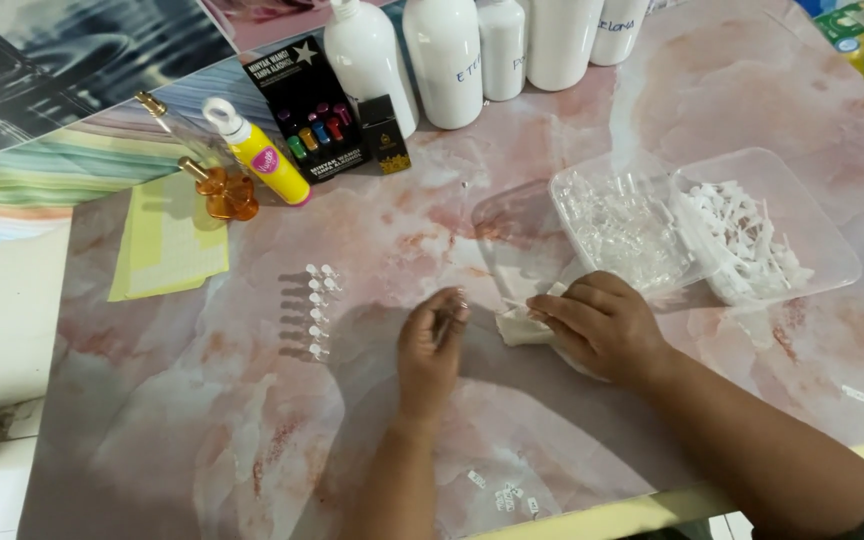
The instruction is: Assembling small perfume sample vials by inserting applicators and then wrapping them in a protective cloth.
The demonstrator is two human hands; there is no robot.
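Note:
My left hand [430, 345] hovers over the pink marbled table [202, 400], fingers pinched on a small clear vial held upright. My right hand [602, 322] rests on a crumpled white tissue [518, 326], pressing it to the table. Two short columns of small clear vials with white caps [320, 311] stand to the left of my left hand. Behind my right hand sit a clear tray of empty clear vials [620, 235] and a clear tray of white cap parts [752, 240].
Several white bottles [447, 60] line the far edge, with a black box [304, 105], a small black box [384, 133], a yellow tube [262, 155] and an amber glass bottle [220, 188]. Yellow paper [167, 240] lies at left. Small white labels [507, 495] lie near the front edge.

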